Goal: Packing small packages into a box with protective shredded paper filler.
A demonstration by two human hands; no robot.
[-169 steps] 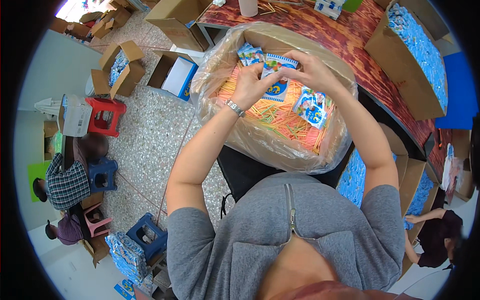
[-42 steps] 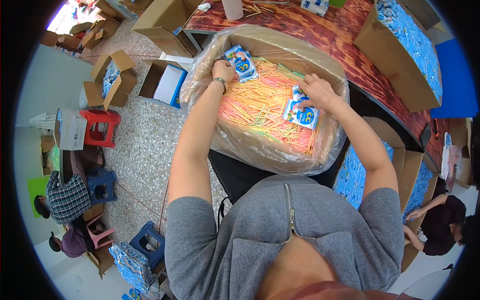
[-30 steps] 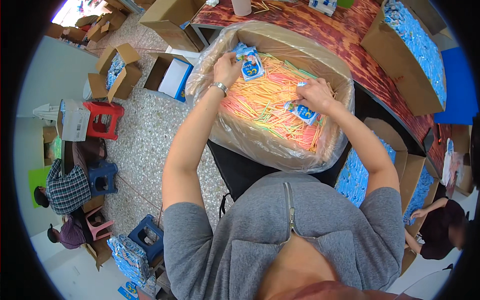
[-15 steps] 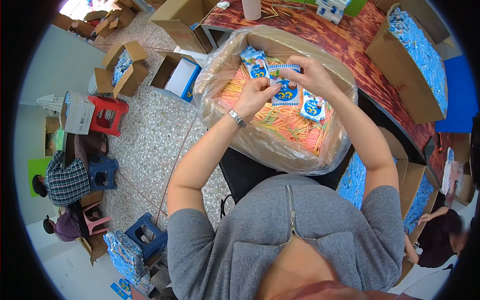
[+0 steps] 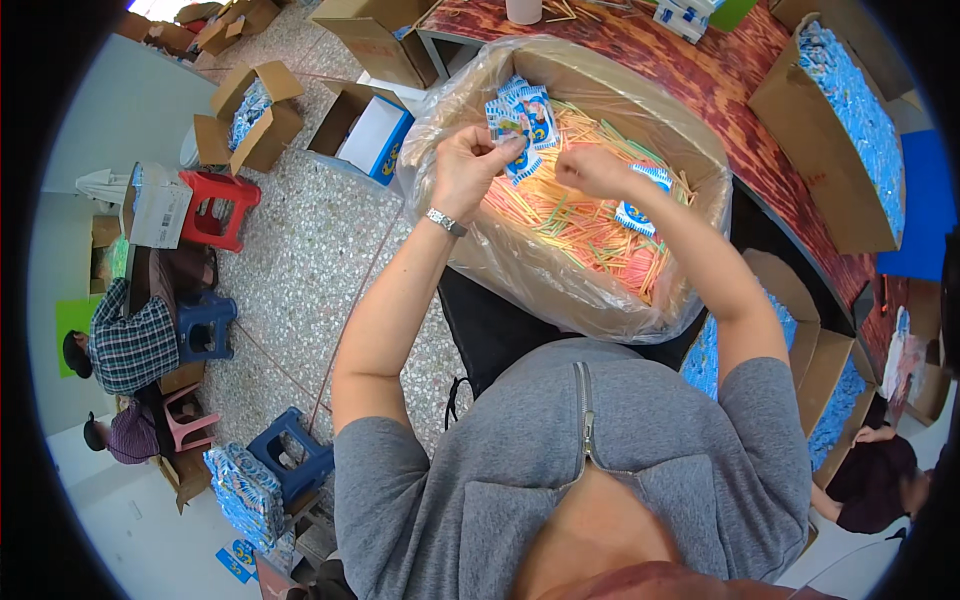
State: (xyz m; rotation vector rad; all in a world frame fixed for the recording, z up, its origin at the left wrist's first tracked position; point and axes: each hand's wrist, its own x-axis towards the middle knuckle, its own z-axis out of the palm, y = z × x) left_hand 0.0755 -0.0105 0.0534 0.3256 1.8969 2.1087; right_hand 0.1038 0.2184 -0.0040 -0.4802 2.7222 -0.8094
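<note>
Before me stands a large cardboard box [image 5: 500, 240] lined with clear plastic, holding a loose heap of thin pink, yellow, orange and green sticks [image 5: 590, 235]. My left hand [image 5: 465, 172] is closed, thumb against fingers, on a blue-and-white packet [image 5: 508, 122] over the box's left part. More such packets lie around and behind it, partly covered. Over the middle of the heap, my right hand [image 5: 597, 172] has its fingers curled in; what they hold, if anything, is hidden. Another blue-and-white packet [image 5: 637, 215] rests on the sticks beneath my right wrist.
A red-and-black patterned table [image 5: 690, 90] runs behind the box. At right stands a carton full of blue packets [image 5: 850, 130]; more open cartons [image 5: 825, 400] are beside my right elbow. Stools [image 5: 215, 210] and two seated people are at left; another person [image 5: 880, 470] is at lower right.
My hands have come apart: the left moved left and up with a packet, while the right let go of the packet and curled its fingers over the sticks. The view shifted slightly.
</note>
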